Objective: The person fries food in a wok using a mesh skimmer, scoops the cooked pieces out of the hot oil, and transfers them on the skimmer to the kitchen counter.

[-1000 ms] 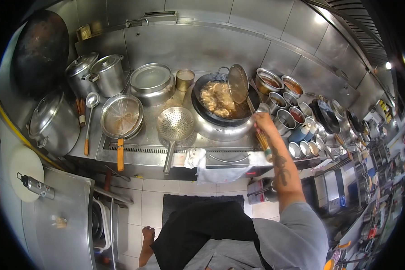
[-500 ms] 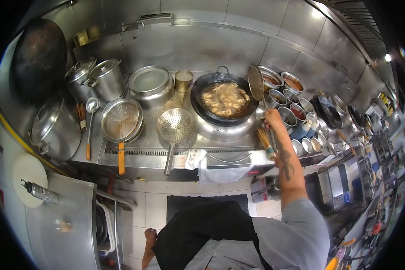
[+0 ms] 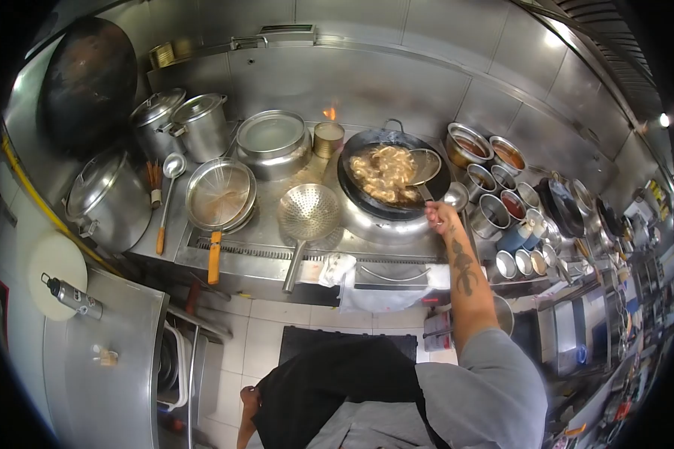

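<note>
My right hand is closed round the handle of a round strainer, at the front right of a black wok. The strainer's head lies over the right side of the wok, against pale pieces of food in brown liquid. My left hand hangs low beside the black apron, away from the counter; its fingers look curled, but what they may hold is hidden. A perforated ladle rests on the counter left of the wok.
A small flame rises by a tin can behind the wok's left. Sauce pots and small cups stand at the right. Lidded pots, a wire strainer and a long ladle are at the left.
The strainer, held up at the wok's right edge, has come down left into the food with my right hand. A flame has appeared by the tin can. The view has shifted.
</note>
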A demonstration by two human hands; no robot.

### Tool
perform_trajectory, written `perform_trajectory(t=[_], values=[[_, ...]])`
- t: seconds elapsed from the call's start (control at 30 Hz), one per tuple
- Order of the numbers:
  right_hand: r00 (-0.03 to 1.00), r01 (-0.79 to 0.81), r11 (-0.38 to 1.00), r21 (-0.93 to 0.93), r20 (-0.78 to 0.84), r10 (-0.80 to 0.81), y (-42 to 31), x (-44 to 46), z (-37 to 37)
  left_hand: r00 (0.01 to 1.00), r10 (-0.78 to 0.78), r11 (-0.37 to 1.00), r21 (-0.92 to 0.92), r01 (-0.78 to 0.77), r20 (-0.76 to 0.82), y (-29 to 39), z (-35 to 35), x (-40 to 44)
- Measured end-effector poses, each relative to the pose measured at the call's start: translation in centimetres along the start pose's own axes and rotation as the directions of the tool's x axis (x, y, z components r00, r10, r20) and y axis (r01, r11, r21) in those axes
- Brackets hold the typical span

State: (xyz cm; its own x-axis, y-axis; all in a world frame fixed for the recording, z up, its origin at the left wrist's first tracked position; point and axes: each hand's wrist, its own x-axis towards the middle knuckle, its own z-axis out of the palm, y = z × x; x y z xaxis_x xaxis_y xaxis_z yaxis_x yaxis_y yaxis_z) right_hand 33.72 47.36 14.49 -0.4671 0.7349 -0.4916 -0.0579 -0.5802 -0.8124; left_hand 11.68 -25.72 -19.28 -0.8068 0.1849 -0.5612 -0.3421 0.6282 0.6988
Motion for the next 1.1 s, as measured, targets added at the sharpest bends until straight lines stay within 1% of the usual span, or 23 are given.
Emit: perform_trajectory(t=[0.03,0.13,0.17,0.23,0.27,0.33,0.37,0.43,0.47,0.5,0.57,0.6,0.67,0.7,0.77,0.83,0.9,0.93,0.97,1.0,1.03,1.07,1.1], values=[[1.000,-0.004,1.000,-0.004,0.008,0.004,0.3,0.1,0.7,1.000,0.006,0.998,0.068,-0.006,-0.004,-1.0,-0.1,0.1],[0.992,-0.012,0.995,0.102,0.127,-0.001,0.9,0.4,2.2,1.000,0.010,0.998,0.058,-0.009,-0.017,-2.2,-0.3,-0.3],[0.992,-0.016,0.995,0.102,0.129,0.002,0.8,0.3,2.3,1.000,0.008,0.998,0.059,-0.006,-0.020,-2.3,-0.4,-0.7],[0.980,-0.059,0.977,0.207,0.200,0.016,0.7,0.0,2.3,0.999,-0.036,0.998,-0.047,0.034,-0.038,0.3,-0.9,-3.3],[0.980,-0.059,0.976,0.208,0.199,0.017,0.5,-0.3,2.1,0.999,-0.036,0.998,-0.044,0.034,-0.038,0.9,-1.1,-3.5],[0.966,-0.089,0.964,0.249,0.257,0.023,-0.2,-0.9,1.2,0.998,0.060,0.995,0.077,-0.060,0.002,0.1,-1.3,-2.4],[0.966,-0.087,0.964,0.249,0.256,0.021,-0.5,-1.2,0.8,0.998,0.061,0.995,0.077,-0.062,0.004,-0.3,-1.2,-1.6],[0.981,-0.047,0.978,0.205,0.195,0.006,-1.1,-2.6,0.5,0.985,0.166,0.971,0.182,-0.155,-0.044,-1.2,-0.8,-0.2],[0.993,-0.003,0.987,0.160,0.119,-0.017,-1.3,-3.3,0.5,0.985,0.168,0.971,0.182,-0.158,-0.041,-1.3,-0.7,0.2],[0.993,0.002,0.987,0.160,0.114,-0.020,-1.5,-3.7,0.7,0.989,0.141,0.978,0.163,-0.132,-0.050,-0.7,-0.7,0.3],[0.993,0.110,0.992,-0.062,0.037,-0.108,-1.8,-4.5,0.5,0.992,0.116,0.984,0.145,-0.107,-0.053,0.7,-0.6,0.1],[0.993,0.112,0.992,-0.062,0.033,-0.111,-2.1,-5.0,0.8,0.995,0.094,0.989,0.120,-0.089,-0.040,1.7,-0.8,-0.3],[0.969,0.165,0.942,-0.292,-0.128,-0.209,-2.5,-6.3,2.4,0.997,0.073,0.993,0.096,-0.071,-0.022,2.6,-0.7,-0.5],[0.968,0.164,0.942,-0.294,-0.134,-0.211,-2.5,-6.6,3.0,0.997,0.073,0.994,0.086,-0.070,-0.032,2.6,-0.6,-0.4],[0.938,0.205,0.835,-0.511,-0.142,-0.317,-2.3,-7.1,4.3,0.997,0.071,0.995,0.075,-0.068,-0.038,2.6,-0.5,-0.2],[0.921,0.219,0.804,-0.553,-0.155,-0.357,-2.0,-7.5,5.7,0.993,0.105,0.988,0.115,-0.099,-0.050,1.3,-0.3,1.1],[0.921,0.216,0.619,-0.755,-0.052,-0.385,-1.6,-6.6,6.2,0.991,0.124,0.985,0.129,-0.117,-0.051,0.4,0.0,1.8],[0.893,0.264,0.595,-0.759,-0.041,-0.448,-1.4,-6.3,6.6,0.988,0.144,0.980,0.145,-0.134,-0.055,0.0,0.0,2.1],[0.893,0.262,0.594,-0.761,-0.041,-0.448,-1.3,-6.2,6.8,0.988,0.142,0.981,0.144,-0.133,-0.053,-0.5,0.2,2.5],[0.881,0.284,0.555,-0.782,-0.016,-0.473,-1.4,-6.7,7.4,0.987,0.143,0.981,0.141,-0.133,-0.067,-1.7,0.4,3.4],[0.868,0.304,0.515,-0.801,0.010,-0.497,-1.6,-7.3,8.0,0.986,0.145,0.981,0.138,-0.133,-0.080,-1.5,0.4,3.2],[0.868,0.303,0.514,-0.802,0.009,-0.496,-1.8,-8.1,8.5,0.986,0.144,0.982,0.138,-0.132,-0.079,-1.4,0.2,3.0],[0.861,0.323,0.528,-0.786,0.012,-0.509,-2.1,-9.0,9.1,0.997,0.071,0.995,0.074,-0.068,-0.035,0.6,-0.3,1.3]])
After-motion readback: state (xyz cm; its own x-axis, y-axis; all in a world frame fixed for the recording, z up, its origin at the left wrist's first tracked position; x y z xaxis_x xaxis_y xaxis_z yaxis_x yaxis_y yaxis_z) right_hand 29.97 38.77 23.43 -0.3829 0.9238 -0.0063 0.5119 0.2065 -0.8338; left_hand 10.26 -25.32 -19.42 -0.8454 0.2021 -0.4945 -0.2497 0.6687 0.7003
